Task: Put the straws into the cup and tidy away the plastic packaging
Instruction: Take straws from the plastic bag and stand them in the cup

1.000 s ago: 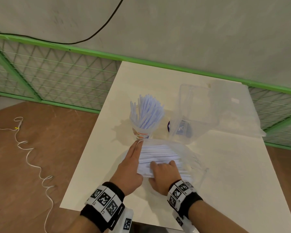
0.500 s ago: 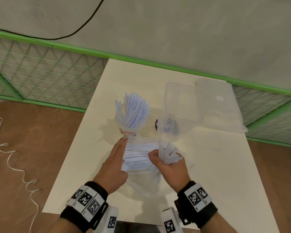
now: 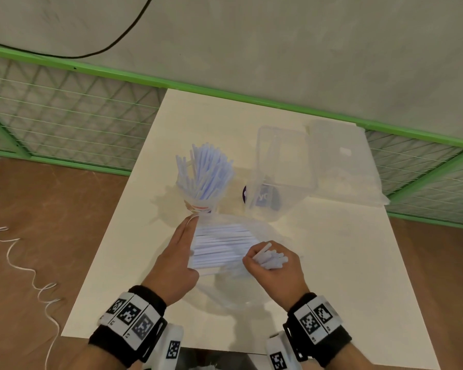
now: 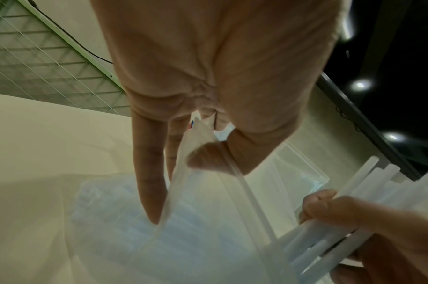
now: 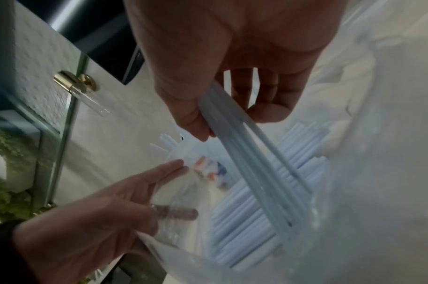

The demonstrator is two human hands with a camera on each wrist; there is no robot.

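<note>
A paper cup [image 3: 198, 207] packed with white straws [image 3: 206, 174] stands upright mid-table. Just in front of it lies the clear plastic bag [image 3: 225, 287] with more straws [image 3: 219, 244] lying crosswise inside. My left hand [image 3: 181, 249] lies along the bag's left edge; in the left wrist view its thumb [image 4: 208, 157] pinches the film of the bag [image 4: 196, 230] against the fingers, holding the mouth apart. My right hand [image 3: 274, 265] grips a small bundle of straws [image 3: 269, 259] over the bag's right side. In the right wrist view that held bundle of straws [image 5: 244, 153] slants down into the bag [image 5: 378, 173].
A clear plastic box [image 3: 281, 166] with its lid [image 3: 342, 161] flipped to the right stands behind the bag, with a dark blue object [image 3: 265, 197] seen through it. The white table [image 3: 345, 263] has bare surface on the right. A green mesh fence [image 3: 64, 113] runs behind.
My right hand went from lying flat on the straws to gripping a bundle and raising it from the bag. The left hand stayed at the bag's edge.
</note>
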